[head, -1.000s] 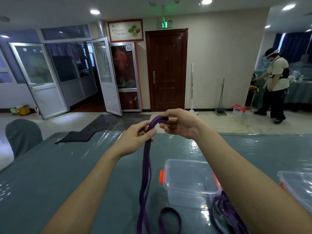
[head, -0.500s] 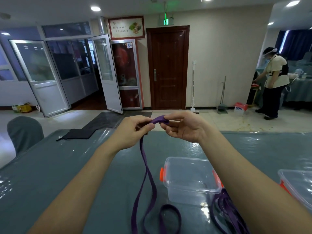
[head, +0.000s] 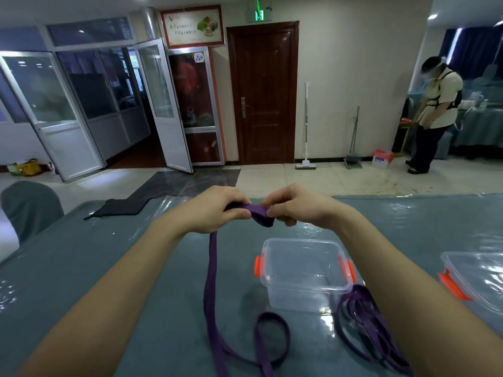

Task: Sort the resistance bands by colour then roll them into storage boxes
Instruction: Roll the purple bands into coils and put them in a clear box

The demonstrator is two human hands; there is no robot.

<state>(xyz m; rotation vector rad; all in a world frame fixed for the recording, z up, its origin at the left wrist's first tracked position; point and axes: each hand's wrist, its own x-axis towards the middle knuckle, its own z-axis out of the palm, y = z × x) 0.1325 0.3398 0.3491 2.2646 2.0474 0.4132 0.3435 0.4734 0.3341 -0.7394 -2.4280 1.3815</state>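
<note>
A purple resistance band (head: 211,284) hangs from both my hands down to the table, where its lower end curls into a loop. My left hand (head: 215,210) and my right hand (head: 295,204) pinch its folded top end between fingers and thumbs, above the table. A clear storage box (head: 304,289) with orange clips stands open and empty just below my right hand. More purple bands (head: 364,322) lie in a tangle to the right of that box, partly hidden by my right forearm.
A second clear box (head: 479,278) with an orange clip sits at the right edge of the grey-green table (head: 81,268). A dark cloth (head: 119,206) lies at the table's far left. A covered chair (head: 27,205) stands left. A person (head: 435,110) stands far right.
My hands have come lower and closer together. The band's top end is now folded over between them, and the hanging part has shifted slightly.
</note>
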